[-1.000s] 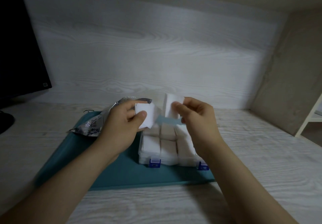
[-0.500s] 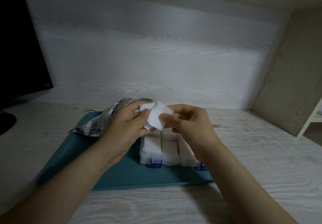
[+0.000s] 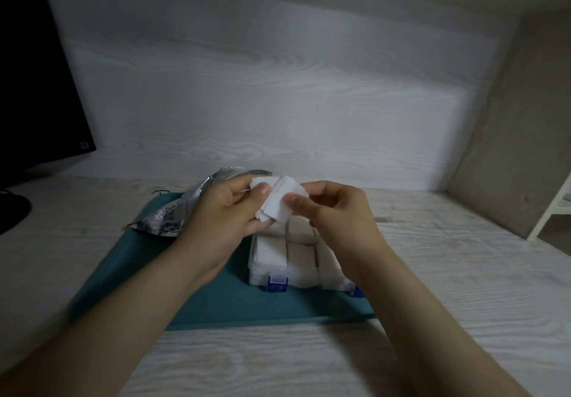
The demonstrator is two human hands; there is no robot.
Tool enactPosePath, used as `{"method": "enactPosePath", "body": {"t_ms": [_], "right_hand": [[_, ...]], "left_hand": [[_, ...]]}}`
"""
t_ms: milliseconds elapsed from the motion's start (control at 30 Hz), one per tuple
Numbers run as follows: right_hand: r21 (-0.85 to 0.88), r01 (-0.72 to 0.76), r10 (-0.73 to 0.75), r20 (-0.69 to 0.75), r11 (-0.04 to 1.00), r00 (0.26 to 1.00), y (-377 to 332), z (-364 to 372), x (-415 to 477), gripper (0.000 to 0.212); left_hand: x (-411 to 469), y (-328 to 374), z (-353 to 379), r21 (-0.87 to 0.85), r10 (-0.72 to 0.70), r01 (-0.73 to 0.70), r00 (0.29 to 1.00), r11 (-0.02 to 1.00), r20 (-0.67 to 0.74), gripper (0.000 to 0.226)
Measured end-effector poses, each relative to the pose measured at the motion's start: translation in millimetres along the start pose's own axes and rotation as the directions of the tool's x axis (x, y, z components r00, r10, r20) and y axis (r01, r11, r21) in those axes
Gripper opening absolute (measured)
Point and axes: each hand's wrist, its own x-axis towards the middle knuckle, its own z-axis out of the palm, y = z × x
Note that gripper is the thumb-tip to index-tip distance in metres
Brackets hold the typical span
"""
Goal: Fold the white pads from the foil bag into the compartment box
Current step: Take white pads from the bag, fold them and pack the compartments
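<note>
Both hands hold white pads (image 3: 279, 202) together above the far end of the clear compartment box (image 3: 296, 260). My left hand (image 3: 225, 214) grips them from the left with the thumb on top. My right hand (image 3: 333, 211) pinches their right side between thumb and fingers. The box stands on a teal mat (image 3: 222, 297), has blue latches at its near edge, and its visible compartments hold folded white pads. The silver foil bag (image 3: 182, 214) lies crumpled on the mat behind my left hand.
A black monitor (image 3: 37, 81) stands at the far left on the pale wooden desk (image 3: 448, 273). A wood-grain back wall rises behind the mat. A white shelf unit (image 3: 553, 220) shows at the right edge.
The two hands, apart with one pad piece each a second ago, have come together, so the pads now overlap between them. Both hands have dropped slightly toward the box.
</note>
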Motion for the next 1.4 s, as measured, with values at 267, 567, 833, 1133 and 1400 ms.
{"method": "enactPosePath", "body": {"t_ms": [267, 567, 833, 1133, 1400], "right_hand": [[0.112, -0.014, 0.027, -0.108, 0.994, 0.994, 1.9, -7.4, 4.2, 0.02], [0.007, 0.116, -0.116, 0.027, 0.993, 0.993, 8.3, 4.8, -0.3, 0.014], [-0.087, 0.213, -0.214, -0.001, 0.973, 0.977, 5.3, 1.4, -1.9, 0.011], [-0.167, 0.186, -0.193, -0.028, 0.968, 0.981, 9.0, -0.4, 1.7, 0.015], [-0.145, 0.31, -0.339, -0.268, 0.94, 0.902, 7.8, -6.9, 6.0, 0.014]], "left_hand": [[4.9, 0.0, -3.5, -0.073, -0.033, 0.028, 0.997, 0.997, -0.073, 0.029], [-2.9, 6.8, 3.3, 0.078, -0.053, 0.041, 0.985, 0.996, 0.161, 0.039], [-4.9, 10.3, 4.2, 0.023, -0.054, 0.05, 0.977, 0.998, 0.208, 0.037], [-3.8, 4.5, 2.3, 0.134, 0.003, -0.022, 0.99, 0.991, 0.144, 0.037], [-0.2, 0.1, -1.9, 0.185, -0.014, -0.003, 0.996, 0.983, 0.092, 0.037]]}}
